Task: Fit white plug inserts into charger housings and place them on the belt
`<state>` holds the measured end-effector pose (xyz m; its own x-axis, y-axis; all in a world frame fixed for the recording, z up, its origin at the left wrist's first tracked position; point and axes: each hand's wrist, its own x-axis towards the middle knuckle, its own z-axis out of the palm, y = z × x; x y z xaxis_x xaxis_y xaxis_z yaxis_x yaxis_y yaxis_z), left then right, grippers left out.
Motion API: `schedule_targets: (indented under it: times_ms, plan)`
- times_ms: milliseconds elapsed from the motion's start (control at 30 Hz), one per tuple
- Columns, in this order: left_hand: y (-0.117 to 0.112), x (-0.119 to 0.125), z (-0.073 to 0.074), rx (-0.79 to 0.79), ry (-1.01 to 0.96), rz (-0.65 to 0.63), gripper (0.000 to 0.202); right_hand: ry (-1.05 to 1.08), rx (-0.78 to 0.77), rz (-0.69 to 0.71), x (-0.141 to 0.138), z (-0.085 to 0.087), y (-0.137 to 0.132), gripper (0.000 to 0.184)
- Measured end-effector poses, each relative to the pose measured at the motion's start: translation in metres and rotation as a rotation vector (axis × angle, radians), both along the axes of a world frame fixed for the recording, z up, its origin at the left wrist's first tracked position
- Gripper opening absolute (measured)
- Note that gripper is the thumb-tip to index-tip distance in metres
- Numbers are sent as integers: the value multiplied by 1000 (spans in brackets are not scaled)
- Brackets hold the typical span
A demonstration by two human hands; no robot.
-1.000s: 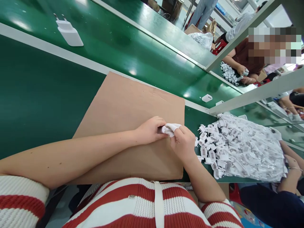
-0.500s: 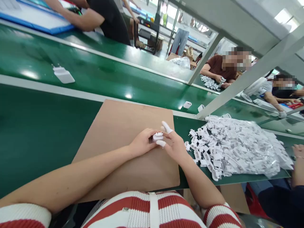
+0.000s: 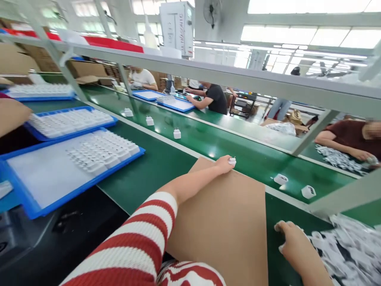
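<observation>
My left hand [image 3: 224,165] reaches over the far edge of the brown cardboard sheet [image 3: 229,214], its fingers closed on a small white plug adapter [image 3: 232,161] with prongs. The adapter is held at the near edge of the green conveyor belt [image 3: 202,141]. Lower right, my right hand [image 3: 293,242] hovers by the left side of a heap of white plug parts [image 3: 348,254]. Its thumb and forefinger, tipped with white finger covers, are apart with nothing seen between them; the other fingers are partly hidden.
More white adapters [image 3: 177,134] stand along the belt on both sides. At left, blue trays [image 3: 38,208] hold rows of adapters. A white shelf beam [image 3: 208,73] crosses above, with a post [image 3: 342,194] at right. Co-workers [image 3: 218,99] sit across the belt.
My view has swung left and up. My hands have parted: the left has moved out to the belt with the adapter, the right toward the heap of parts.
</observation>
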<state>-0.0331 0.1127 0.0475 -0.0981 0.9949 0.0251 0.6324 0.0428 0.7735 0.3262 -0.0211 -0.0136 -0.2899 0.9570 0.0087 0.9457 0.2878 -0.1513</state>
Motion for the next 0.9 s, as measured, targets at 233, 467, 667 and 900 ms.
schedule_targets:
  times_ms: [233,467,667,900]
  plan:
    - [57,-24,-7,16,105,147,33,305,70,-75,-6,6,24,26]
    - [67,-28,-44,95,125,263,41,439,50,62,-59,-4,0,29]
    - [54,-22,-43,275,113,413,78,495,-65,124,-64,-13,-4,35]
    - [33,11,-31,497,220,85,49,703,-132,58,-78,0,-5,24]
